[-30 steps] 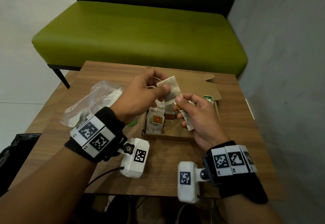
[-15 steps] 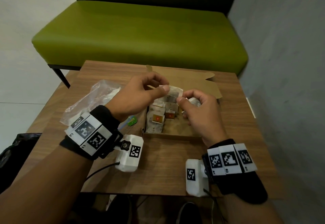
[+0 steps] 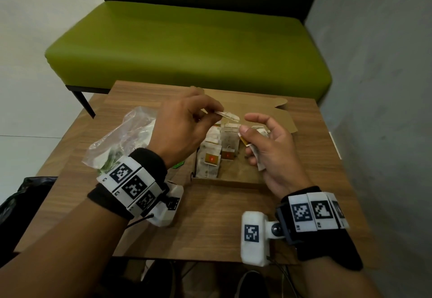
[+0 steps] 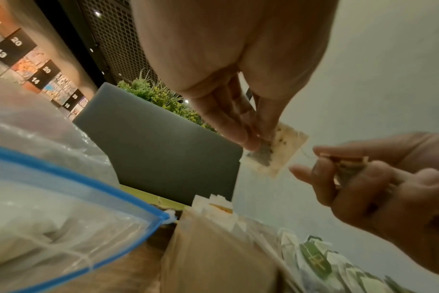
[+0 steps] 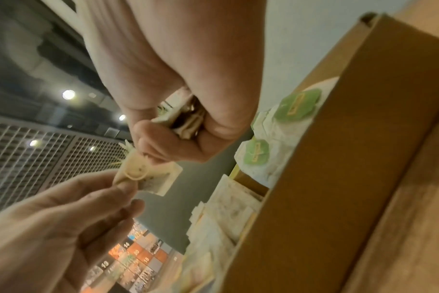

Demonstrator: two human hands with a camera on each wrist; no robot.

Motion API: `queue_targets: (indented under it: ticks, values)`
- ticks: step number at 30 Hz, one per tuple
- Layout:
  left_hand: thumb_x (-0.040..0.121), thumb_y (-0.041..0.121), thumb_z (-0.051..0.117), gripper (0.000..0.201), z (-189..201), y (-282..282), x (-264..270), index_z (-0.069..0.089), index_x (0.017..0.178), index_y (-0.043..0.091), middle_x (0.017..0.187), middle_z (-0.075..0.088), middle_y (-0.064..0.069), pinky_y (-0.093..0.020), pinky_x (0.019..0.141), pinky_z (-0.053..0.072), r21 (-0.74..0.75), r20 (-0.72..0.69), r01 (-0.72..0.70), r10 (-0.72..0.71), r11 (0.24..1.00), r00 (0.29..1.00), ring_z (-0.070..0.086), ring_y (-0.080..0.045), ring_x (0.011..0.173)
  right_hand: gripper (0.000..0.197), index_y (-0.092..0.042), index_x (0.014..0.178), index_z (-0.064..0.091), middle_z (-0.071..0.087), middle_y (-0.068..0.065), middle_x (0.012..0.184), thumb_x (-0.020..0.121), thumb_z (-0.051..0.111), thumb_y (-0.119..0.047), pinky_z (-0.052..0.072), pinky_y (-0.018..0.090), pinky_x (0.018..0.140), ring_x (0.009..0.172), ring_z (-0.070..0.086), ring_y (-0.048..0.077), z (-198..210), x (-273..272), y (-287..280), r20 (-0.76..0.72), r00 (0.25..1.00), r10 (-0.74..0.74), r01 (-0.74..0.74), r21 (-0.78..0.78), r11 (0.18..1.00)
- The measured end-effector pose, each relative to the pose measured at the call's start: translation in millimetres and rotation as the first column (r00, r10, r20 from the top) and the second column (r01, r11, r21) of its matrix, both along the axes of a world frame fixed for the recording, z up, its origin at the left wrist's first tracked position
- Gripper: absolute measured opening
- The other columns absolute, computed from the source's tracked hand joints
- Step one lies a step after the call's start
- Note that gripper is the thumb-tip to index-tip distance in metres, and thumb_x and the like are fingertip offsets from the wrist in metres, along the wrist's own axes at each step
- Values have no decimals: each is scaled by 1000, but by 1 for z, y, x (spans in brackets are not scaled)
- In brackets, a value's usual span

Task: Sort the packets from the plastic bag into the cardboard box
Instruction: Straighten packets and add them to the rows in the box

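Observation:
My left hand (image 3: 215,113) pinches one white tea-bag packet (image 3: 228,115) by its edge, held almost flat above the open cardboard box (image 3: 224,182). In the left wrist view the same packet (image 4: 276,150) hangs from the thumb and fingers. My right hand (image 3: 247,131) is just to its right over the box and grips a small bundle of packets (image 3: 256,159) under the thumb, forefinger stretched out. Rows of packets (image 3: 210,157) with orange tags stand in the box. The clear plastic bag (image 3: 126,138) lies left of the box.
The box's lid flap (image 3: 268,110) lies open behind it on the small wooden table (image 3: 210,216). Packets with green tags (image 5: 298,107) stand at the box's right side. A green bench (image 3: 187,47) is beyond the table, a grey wall (image 3: 385,110) to the right.
My left hand dipped toward the box and came up again; its packet has turned from upright to nearly flat. The right hand's forefinger has come off that packet, and the hands are slightly apart.

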State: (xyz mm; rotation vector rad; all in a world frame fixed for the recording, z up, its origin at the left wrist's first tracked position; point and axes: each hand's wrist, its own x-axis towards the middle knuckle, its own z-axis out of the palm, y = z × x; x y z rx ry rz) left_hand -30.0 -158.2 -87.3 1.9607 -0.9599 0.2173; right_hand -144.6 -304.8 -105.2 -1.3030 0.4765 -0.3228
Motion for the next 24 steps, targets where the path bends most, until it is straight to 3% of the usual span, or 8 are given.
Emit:
queue_targets:
  ticks: [3,7,9,11,12,15,19,24]
  values:
    - [86,12,75,5,-3,-1,-2,74,90,16,91,61,6,-16,64,50,-16,71,20,-19,1000,997,61,-6,74,30,-24,121,64,75,4,91,93,67,-16,39,17,42,54,53,7,3,-1,1,23,994,109,-110,63,992]
    - [85,-2,67,17,-8,-2,-4,75,86,13,97,64,2,-16,72,53,22,16,140,-141,990,990,64,-8,86,12,-17,105,71,73,-7,85,94,66,-13,38,16,41,51,53,6,-1,0,2,24,996,91,-91,11,996]
    - [84,-1,59,25,-7,-1,-2,74,94,16,102,68,3,-27,78,58,-4,-194,169,-166,986,967,68,-11,91,9,-19,97,73,71,-6,87,93,68,-12,38,18,42,52,54,6,-4,0,2,2,998,62,-62,-93,994]
    - [90,7,58,30,-2,-1,-1,68,112,24,108,71,3,-44,81,60,-70,-460,151,-166,986,872,71,-17,94,12,-22,92,74,71,-6,88,92,70,-11,39,20,43,54,55,7,-6,-1,1,-18,997,79,-81,-216,973]
    - [95,12,58,29,-1,-2,-1,64,120,27,111,70,3,-46,81,60,-85,-526,133,-158,987,836,71,-17,96,13,-24,90,74,71,-6,87,92,71,-11,39,20,43,55,55,8,-5,-2,2,-27,994,103,-106,-258,960]
    - [96,24,63,29,2,-3,0,62,124,25,101,74,-1,-32,78,59,-73,-597,88,-114,993,794,70,-13,90,15,-25,87,74,71,-5,88,91,71,-10,40,21,43,55,56,9,-4,-2,4,-32,986,161,-163,-318,934]
    - [89,13,70,11,7,-2,0,72,99,10,82,72,-4,-14,59,45,-104,-655,66,-118,992,746,64,-4,68,13,-22,95,72,71,-6,91,91,72,-10,41,21,43,55,56,9,-4,-2,6,-26,985,169,-168,-325,931]
    - [83,20,77,5,14,1,1,75,80,23,64,65,-2,-25,53,35,-117,-531,7,-68,993,845,43,-12,49,35,-23,119,61,71,5,111,90,74,-11,44,18,47,66,60,9,-7,1,7,-25,998,52,-57,-271,961]
